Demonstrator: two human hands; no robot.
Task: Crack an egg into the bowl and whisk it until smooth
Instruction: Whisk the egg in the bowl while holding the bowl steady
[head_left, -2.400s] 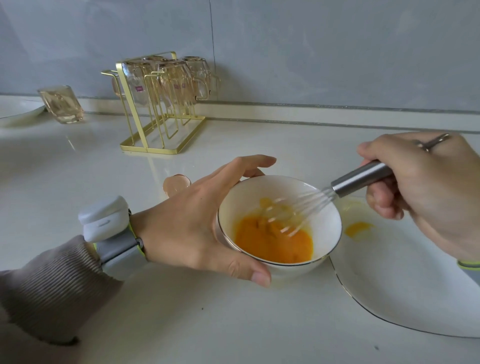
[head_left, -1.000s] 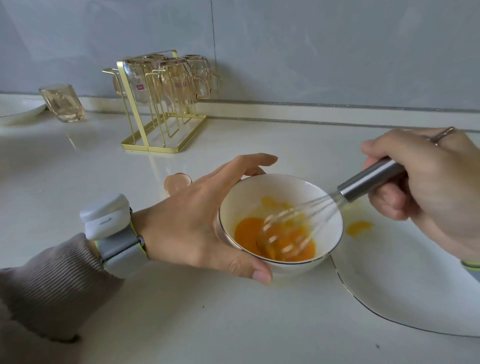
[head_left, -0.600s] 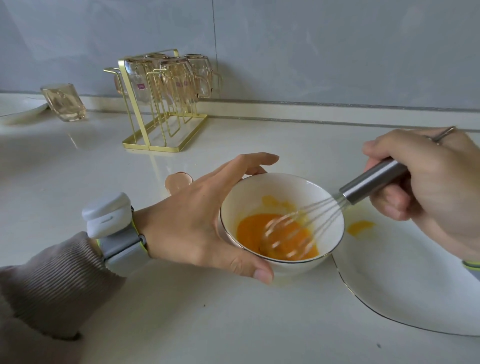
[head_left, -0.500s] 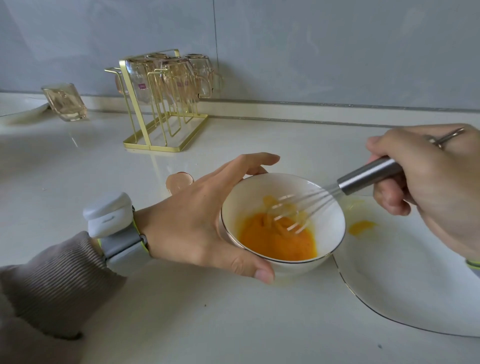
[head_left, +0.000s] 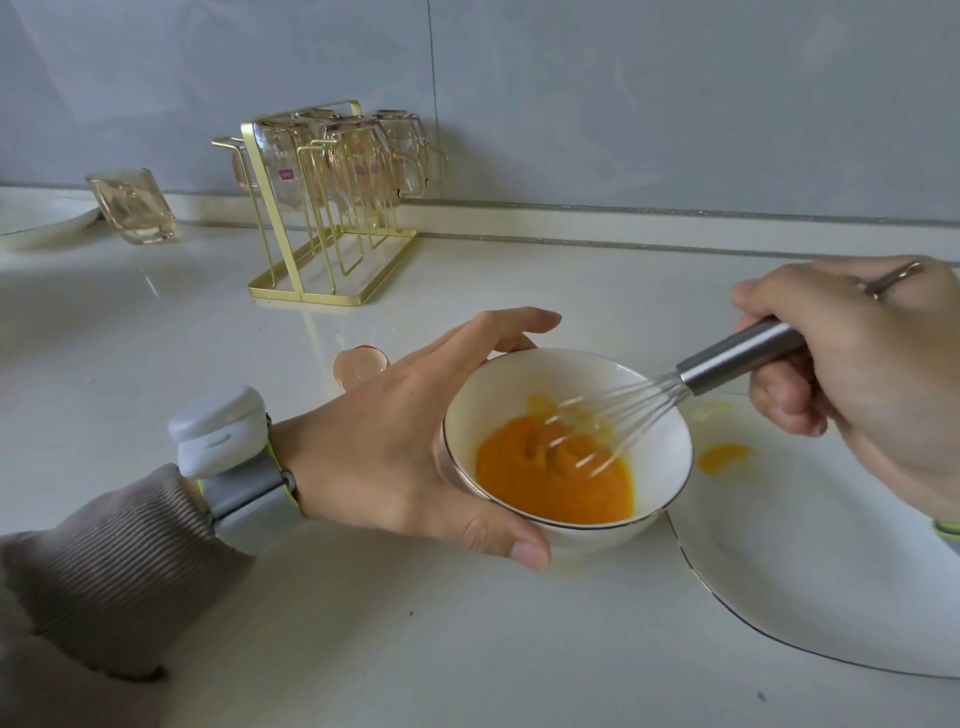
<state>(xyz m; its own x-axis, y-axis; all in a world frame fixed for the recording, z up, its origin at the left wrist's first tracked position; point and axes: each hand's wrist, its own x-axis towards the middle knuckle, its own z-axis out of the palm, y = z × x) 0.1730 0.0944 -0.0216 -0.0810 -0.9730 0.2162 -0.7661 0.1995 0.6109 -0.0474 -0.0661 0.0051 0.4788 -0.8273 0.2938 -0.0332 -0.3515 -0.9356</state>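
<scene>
A small white bowl (head_left: 660, 415) with a thin dark rim stands on the white counter, with orange beaten egg (head_left: 550, 483) in its bottom. My left hand (head_left: 405, 447) cups the bowl's left side, thumb along the near rim and fingers round the far rim. My right hand (head_left: 872, 384) grips the steel handle of a whisk (head_left: 727, 361). The whisk slants down from the right, and its blurred wires sit in the egg. An eggshell piece (head_left: 358, 364) lies on the counter just behind my left hand.
A large white plate (head_left: 810, 582) with a yolk smear (head_left: 722, 457) lies right of the bowl. At the back left stand a gold rack of glasses (head_left: 332, 208), a single glass (head_left: 132, 205) and another plate's edge (head_left: 47, 223). A grey wall rises behind the counter.
The whisk has kept circling in the bowl, its wires moving between the far side and the middle of the egg. My left hand and the bowl have stayed put.
</scene>
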